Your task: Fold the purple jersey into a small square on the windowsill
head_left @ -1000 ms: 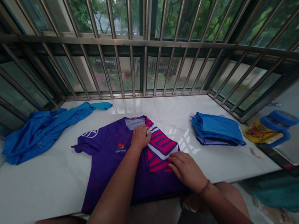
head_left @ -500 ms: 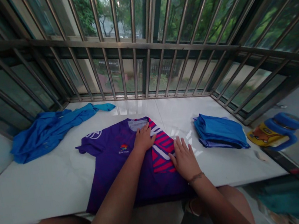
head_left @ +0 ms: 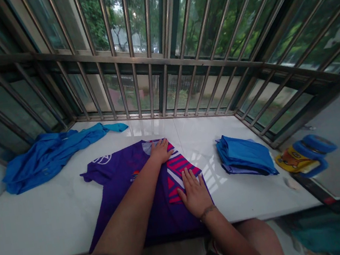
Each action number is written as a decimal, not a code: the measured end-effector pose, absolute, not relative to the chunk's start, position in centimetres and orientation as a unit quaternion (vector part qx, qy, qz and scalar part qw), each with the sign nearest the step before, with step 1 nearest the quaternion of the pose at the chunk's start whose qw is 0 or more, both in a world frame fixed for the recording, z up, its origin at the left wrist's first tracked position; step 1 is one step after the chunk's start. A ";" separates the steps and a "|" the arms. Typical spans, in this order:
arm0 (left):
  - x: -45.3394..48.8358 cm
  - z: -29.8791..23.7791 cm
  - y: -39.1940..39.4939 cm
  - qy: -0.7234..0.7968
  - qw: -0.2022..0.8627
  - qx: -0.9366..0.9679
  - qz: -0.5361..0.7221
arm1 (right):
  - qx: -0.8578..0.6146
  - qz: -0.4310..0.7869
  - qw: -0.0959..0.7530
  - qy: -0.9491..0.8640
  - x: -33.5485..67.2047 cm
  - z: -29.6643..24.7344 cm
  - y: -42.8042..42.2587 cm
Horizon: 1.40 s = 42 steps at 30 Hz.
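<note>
A purple T-shirt [head_left: 115,191] lies spread on the white ledge, its collar towards the window. Its pink-striped right-hand sleeve [head_left: 176,186] is folded inward over the body. My left hand [head_left: 160,151] rests flat by the collar and the shoulder, fingers stretched out. On the folded sleeve lies my right hand [head_left: 195,194], palm down with the fingers spread. My left forearm covers part of the shirt's chest and logo. The left-hand sleeve [head_left: 98,170] sticks out to the side, unfolded.
A crumpled blue garment [head_left: 45,157] lies at the left of the white ledge [head_left: 37,224]. To the right is a folded blue stack of clothing [head_left: 246,154], beside a yellow and blue jug [head_left: 304,156]. Metal window bars [head_left: 136,85] enclose the far side.
My right hand has moved left from the shirt's edge onto the striped sleeve. My left hand has stayed near the collar. The camera view has shifted slightly.
</note>
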<state>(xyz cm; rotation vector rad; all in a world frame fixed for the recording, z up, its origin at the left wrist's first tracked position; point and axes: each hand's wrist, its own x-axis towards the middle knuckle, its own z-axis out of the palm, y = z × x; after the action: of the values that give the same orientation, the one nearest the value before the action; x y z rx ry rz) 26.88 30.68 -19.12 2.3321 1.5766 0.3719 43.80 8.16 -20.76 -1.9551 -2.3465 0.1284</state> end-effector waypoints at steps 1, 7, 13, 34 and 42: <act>27.2 -18.9 30.9 0.553 0.149 0.809 0.131 | -0.639 0.043 0.043 -0.767 43.8 -20.7 8.2; 26.7 -17.0 27.7 0.578 0.113 0.793 0.154 | -0.637 0.044 0.039 -0.768 43.9 -20.7 8.2; 13.6 -16.6 19.7 0.726 0.001 0.653 0.214 | -0.627 0.033 0.074 -0.775 44.3 -21.8 8.5; 3.6 -17.8 13.3 0.503 0.006 0.818 0.279 | -0.652 0.036 0.001 -0.757 43.6 -20.2 8.4; -0.8 -20.7 10.3 0.560 0.099 0.777 0.270 | -0.594 -0.015 0.089 -0.799 42.2 -18.6 7.6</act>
<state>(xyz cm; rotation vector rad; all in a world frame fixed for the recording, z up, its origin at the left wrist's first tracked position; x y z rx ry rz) -0.81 10.28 -20.67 2.3000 1.6555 0.7985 42.19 7.61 -18.63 -1.7681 -2.3774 -0.0450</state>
